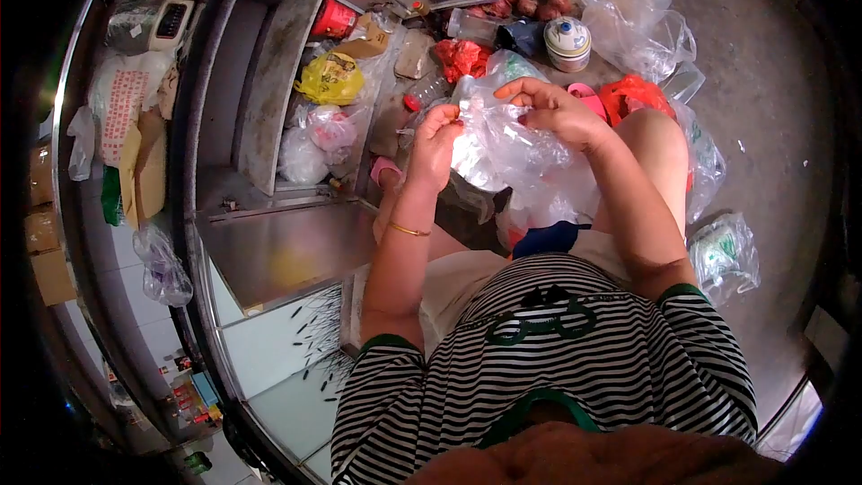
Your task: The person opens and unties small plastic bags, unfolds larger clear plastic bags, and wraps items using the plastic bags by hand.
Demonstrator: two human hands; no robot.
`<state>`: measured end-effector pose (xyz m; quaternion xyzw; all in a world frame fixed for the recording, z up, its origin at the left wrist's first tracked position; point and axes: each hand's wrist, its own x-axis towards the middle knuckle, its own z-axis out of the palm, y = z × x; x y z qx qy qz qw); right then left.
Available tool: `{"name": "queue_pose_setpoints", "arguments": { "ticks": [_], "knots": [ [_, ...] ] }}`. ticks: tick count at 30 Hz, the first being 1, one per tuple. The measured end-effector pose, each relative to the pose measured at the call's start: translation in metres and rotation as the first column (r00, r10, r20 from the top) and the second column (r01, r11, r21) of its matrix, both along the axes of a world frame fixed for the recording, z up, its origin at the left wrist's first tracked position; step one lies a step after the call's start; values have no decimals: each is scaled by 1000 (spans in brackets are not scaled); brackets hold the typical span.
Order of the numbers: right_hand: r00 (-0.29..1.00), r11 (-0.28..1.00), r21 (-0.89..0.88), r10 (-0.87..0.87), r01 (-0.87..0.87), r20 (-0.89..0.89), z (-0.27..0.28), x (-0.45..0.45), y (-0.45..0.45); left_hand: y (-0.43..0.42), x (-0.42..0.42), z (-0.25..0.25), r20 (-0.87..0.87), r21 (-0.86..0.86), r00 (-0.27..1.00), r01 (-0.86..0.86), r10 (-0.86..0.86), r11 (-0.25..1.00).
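Note:
A crumpled clear plastic bag (507, 135) hangs between my two hands, above my lap. With thumb and fingertips, my left hand (435, 145) pinches the bag's left edge. My right hand (561, 112) is bent over the bag's upper right side, its thumb and fingers closed on the thin film. More clear plastic (552, 202) lies below, over my lap. Beyond my hands are a red plastic bag (462, 58) and a plastic bottle with a red cap (426, 90).
On the left, an open cabinet holds a yellow bag (329, 79), white bags (305, 154) and a red container (333, 18). Its metal door (283, 247) stands open near my left arm. A round white jar (567, 43) and loose plastic bags (628, 0) lie on the floor (772, 126).

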<state>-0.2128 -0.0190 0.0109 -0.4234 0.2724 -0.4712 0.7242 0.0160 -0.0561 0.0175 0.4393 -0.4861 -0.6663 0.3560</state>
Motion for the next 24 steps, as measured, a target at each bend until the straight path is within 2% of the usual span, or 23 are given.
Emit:
{"name": "queue_pose_setpoints", "arguments": {
  "ticks": [3, 6, 10, 12, 15, 18, 22, 24],
  "knots": [
    [992, 994, -52, -98, 94, -83, -5, 4, -3, 11, -9, 11, -81, 106, 995, 61, -52, 992],
    [995, 998, 20, -57, 56, 77, -17, -2, -11, 16, -10, 12, -191, 136, 979, 100, -73, 986],
    [978, 982, 67, -183, 177, 96, 0, -8, -2, 15, -8, 9, -255, 142, 966, 85, -47, 986],
    [967, 973, 107, -216, 202, 135, -2, -14, -4, 15, -5, 11, -222, 118, 973, 85, -58, 989],
    [968, 974, 63, -223, 217, 118, -1, -19, -5, 14, -2, 11, -201, 89, 977, 86, -67, 992],
    [959, 995, 42, -97, 89, 268, 4, -19, 0, 14, -2, 10, -191, 81, 981, 46, -30, 996],
    [973, 988, -71, 149, -138, 179, 18, -12, 12, 12, -5, 5, -206, 112, 970, -107, 128, 988],
    [942, 940, -91, 332, -328, 35, 22, -11, 14, 14, -9, 7, -230, 125, 945, -210, 234, 970]
  ]
}}
